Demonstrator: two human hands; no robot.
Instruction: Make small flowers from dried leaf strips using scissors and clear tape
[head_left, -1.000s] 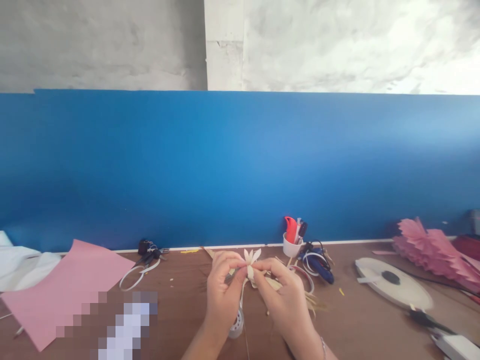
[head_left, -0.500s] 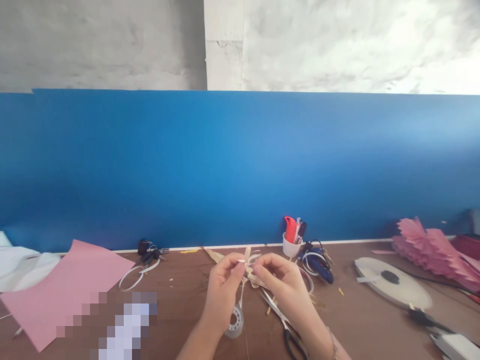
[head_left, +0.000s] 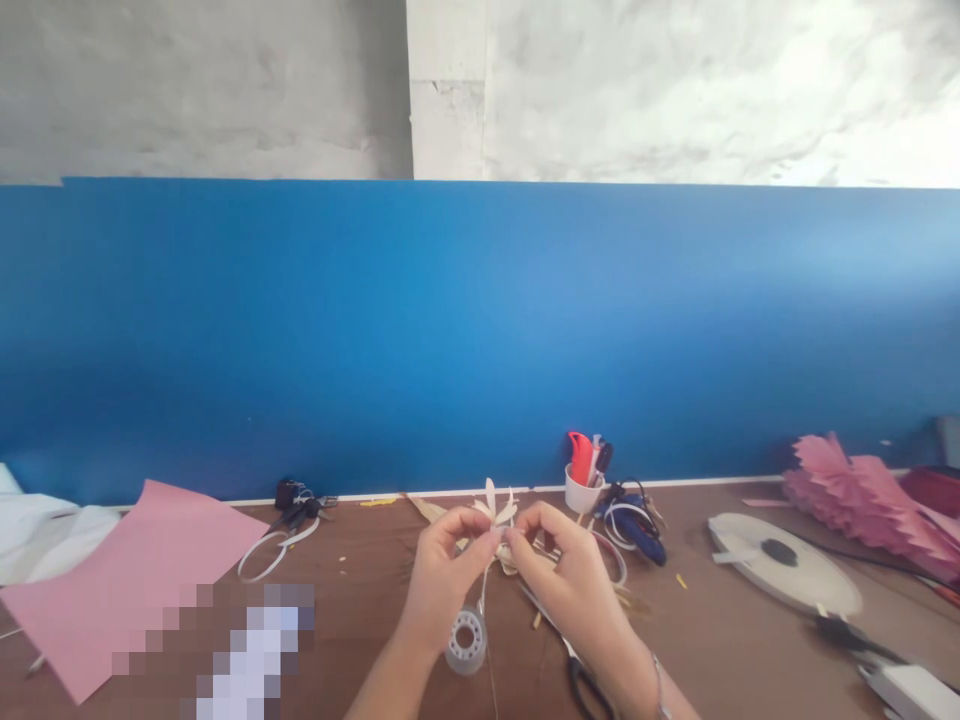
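Fingertips of my left hand (head_left: 444, 575) and my right hand (head_left: 566, 565) meet in a pinch at the base of a small pale flower (head_left: 491, 497). Its cream petals stand up above the fingers, while the base is mostly covered by them. Thin pale strands trail below. Under my left hand lies a roll of clear tape (head_left: 466, 642) on the brown table (head_left: 360, 640). A pair of scissors with black handles (head_left: 583, 690) is partly hidden beneath my right forearm. Dry, straw-coloured leaf pieces (head_left: 426, 508) lie behind the hands.
Behind the hands stands a white cup (head_left: 583, 492) holding a red-handled tool and pens. Keys (head_left: 300, 508) and pink paper (head_left: 142, 575) lie left. Rightward are a blue tool with a cord (head_left: 643, 540), a cream oval object (head_left: 787, 565) and pleated pink paper (head_left: 870, 500).
The flower's petals stand higher and more spread above the fingers. Both hands have shifted slightly, their fingertips closer together at the base.
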